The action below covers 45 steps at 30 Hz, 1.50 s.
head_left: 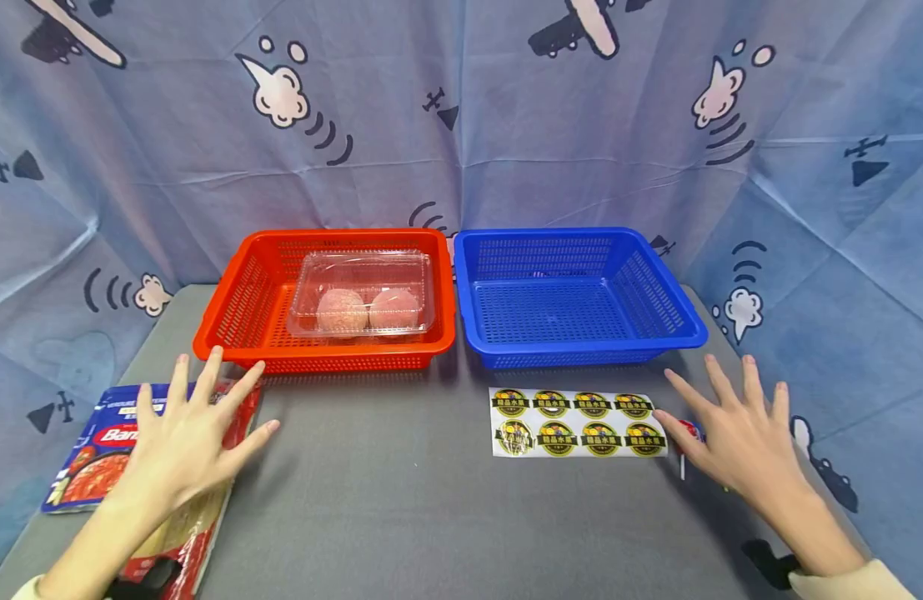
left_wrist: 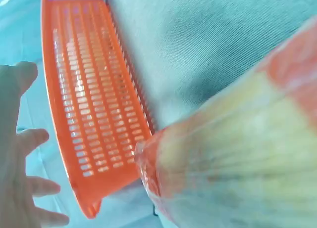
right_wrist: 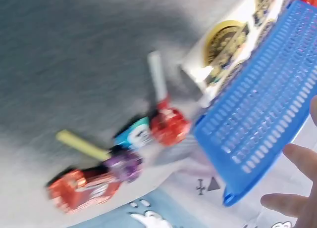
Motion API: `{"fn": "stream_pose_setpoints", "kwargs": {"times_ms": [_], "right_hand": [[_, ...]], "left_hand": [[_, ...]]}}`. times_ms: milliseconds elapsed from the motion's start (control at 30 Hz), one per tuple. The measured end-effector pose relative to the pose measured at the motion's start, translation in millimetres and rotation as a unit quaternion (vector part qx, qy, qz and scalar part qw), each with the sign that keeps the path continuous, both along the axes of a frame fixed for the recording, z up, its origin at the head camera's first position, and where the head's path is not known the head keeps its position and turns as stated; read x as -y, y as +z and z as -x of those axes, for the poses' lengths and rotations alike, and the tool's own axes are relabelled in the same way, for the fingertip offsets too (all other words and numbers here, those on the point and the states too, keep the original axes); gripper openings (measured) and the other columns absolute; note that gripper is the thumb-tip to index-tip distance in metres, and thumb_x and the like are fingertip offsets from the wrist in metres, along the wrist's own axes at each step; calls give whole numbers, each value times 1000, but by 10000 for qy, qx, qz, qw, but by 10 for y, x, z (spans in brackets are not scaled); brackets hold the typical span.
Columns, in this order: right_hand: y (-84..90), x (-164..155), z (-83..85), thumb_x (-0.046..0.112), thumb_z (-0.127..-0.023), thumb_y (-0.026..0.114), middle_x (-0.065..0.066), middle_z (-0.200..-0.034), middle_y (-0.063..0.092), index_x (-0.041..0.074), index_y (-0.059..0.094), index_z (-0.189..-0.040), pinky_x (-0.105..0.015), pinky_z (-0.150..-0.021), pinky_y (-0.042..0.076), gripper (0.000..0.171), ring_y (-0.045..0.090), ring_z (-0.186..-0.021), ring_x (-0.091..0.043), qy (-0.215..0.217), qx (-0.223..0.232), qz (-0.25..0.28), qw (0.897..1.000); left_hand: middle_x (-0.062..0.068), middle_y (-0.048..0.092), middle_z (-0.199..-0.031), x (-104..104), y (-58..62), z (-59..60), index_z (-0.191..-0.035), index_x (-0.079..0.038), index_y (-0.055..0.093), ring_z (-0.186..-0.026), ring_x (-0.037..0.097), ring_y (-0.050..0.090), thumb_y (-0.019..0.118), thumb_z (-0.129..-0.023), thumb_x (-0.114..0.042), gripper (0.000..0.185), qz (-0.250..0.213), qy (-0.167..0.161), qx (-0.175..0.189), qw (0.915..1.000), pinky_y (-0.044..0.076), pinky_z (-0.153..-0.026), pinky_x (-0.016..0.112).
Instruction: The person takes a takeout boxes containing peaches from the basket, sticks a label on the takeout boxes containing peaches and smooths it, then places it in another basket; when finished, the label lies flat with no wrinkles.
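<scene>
My left hand [head_left: 187, 437], fingers spread, hovers over a blue pouch [head_left: 104, 450] with a red dish pictured on it and a long red-edged clear packet [head_left: 194, 525] with pale yellow contents. My right hand [head_left: 746, 442] is likewise spread, beside a sheet of round gold-and-black stickers [head_left: 581, 423]. Below that hand in the right wrist view lie a red-wrapped lollipop [right_wrist: 170, 125], a purple lollipop [right_wrist: 125, 164] with a yellow stick, a red-wrapped sweet [right_wrist: 84, 188] and a small teal packet [right_wrist: 134, 134]. Neither hand holds anything.
At the back left stands a red basket [head_left: 326, 364] with a clear lidded box [head_left: 359, 292] inside, holding two round pinkish things. Right beside it is a blue basket [head_left: 581, 354]. A patterned blue curtain [head_left: 461, 108] hangs behind the grey table [head_left: 386, 517].
</scene>
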State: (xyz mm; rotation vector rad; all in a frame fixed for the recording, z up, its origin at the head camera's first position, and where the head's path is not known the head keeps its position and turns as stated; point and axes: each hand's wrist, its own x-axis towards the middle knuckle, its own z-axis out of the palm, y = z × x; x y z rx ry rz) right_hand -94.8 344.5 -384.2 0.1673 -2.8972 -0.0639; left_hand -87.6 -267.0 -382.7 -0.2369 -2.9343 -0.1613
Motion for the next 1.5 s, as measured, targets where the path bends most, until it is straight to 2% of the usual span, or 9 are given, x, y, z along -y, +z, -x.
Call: {"fn": "stream_pose_setpoints", "kwargs": {"times_ms": [167, 500, 667, 800, 867, 967, 1133, 1300, 1500], "right_hand": [[73, 171, 100, 56, -95, 62, -34, -155, 39, 18, 56, -145, -86, -108, 14, 62, 16, -148, -64, 202, 31, 260, 9995], [307, 819, 393, 53, -99, 60, -30, -160, 37, 22, 52, -151, -82, -108, 27, 61, 21, -149, -61, 760, 175, 735, 9942], [374, 1235, 598, 52, -100, 58, -26, -163, 34, 24, 49, -153, -81, -106, 33, 61, 23, -151, -57, 1035, 449, 1124, 9872], [389, 1558, 749, 53, -100, 58, -22, -164, 34, 27, 48, -154, -77, -106, 38, 60, 27, -151, -52, 1192, 572, 1516, 9796], [395, 1714, 805, 54, -100, 58, -20, -165, 34, 29, 47, -154, -76, -107, 38, 61, 29, -151, -49, 1220, 653, 1777, 9743], [383, 1929, 882, 53, -100, 58, -18, -165, 34, 28, 47, -155, -73, -110, 38, 61, 31, -151, -46, 1289, 716, 2172, 9649], [366, 2253, 1031, 48, -99, 60, -22, -161, 39, 20, 48, -154, -67, -116, 36, 62, 36, -148, -46, 1522, 632, 2718, 9481], [405, 2624, 1184, 42, -99, 61, -23, -160, 40, 16, 46, -155, -62, -118, 36, 64, 40, -145, -45, 1625, 682, 3176, 9317], [411, 3008, 1287, 39, -98, 61, -21, -164, 34, 16, 43, -157, -61, -123, 30, 65, 36, -150, -42, 1657, 1056, 3622, 9111]], "left_hand": [[30, 27, -164, 70, 43, 154, -159, -31, 36, -145, 60, 25, 61, -92, -64, 79, -571, 63, 190, 9982, 22, -99, 87], [33, 16, -166, 223, 81, 613, -164, -22, 23, -139, 65, 26, 62, -94, -59, 88, -1603, 381, 333, 9858, 28, -95, 86], [34, 11, -167, 328, 38, 849, -165, -21, 17, -140, 68, 24, 64, -91, -62, 97, -2061, 725, 411, 9750, 25, -101, 85], [34, 13, -166, 381, -44, 962, -166, -18, 14, -142, 64, 26, 68, -89, -61, 104, -2332, 756, 473, 9683, 27, -105, 82], [34, 17, -165, 392, -80, 999, -166, -15, 13, -144, 60, 27, 71, -88, -59, 107, -2478, 725, 488, 9649, 27, -108, 79], [35, 32, -157, 403, -102, 1038, -165, -12, 12, -139, 54, 37, 73, -87, -56, 109, -2696, 678, 479, 9594, 33, -108, 75], [37, 48, -145, 424, -93, 1047, -166, -17, 3, -127, 51, 49, 70, -87, -64, 114, -2778, 879, 841, 9529, 41, -101, 70], [40, 42, -149, 455, -93, 1037, -165, -17, -5, -129, 54, 47, 66, -87, -68, 117, -2728, 1013, 1179, 9494, 40, -104, 72], [41, 39, -152, 462, -96, 1043, -164, -18, -9, -131, 55, 45, 64, -88, -69, 118, -2681, 994, 1312, 9492, 39, -104, 72]]}}
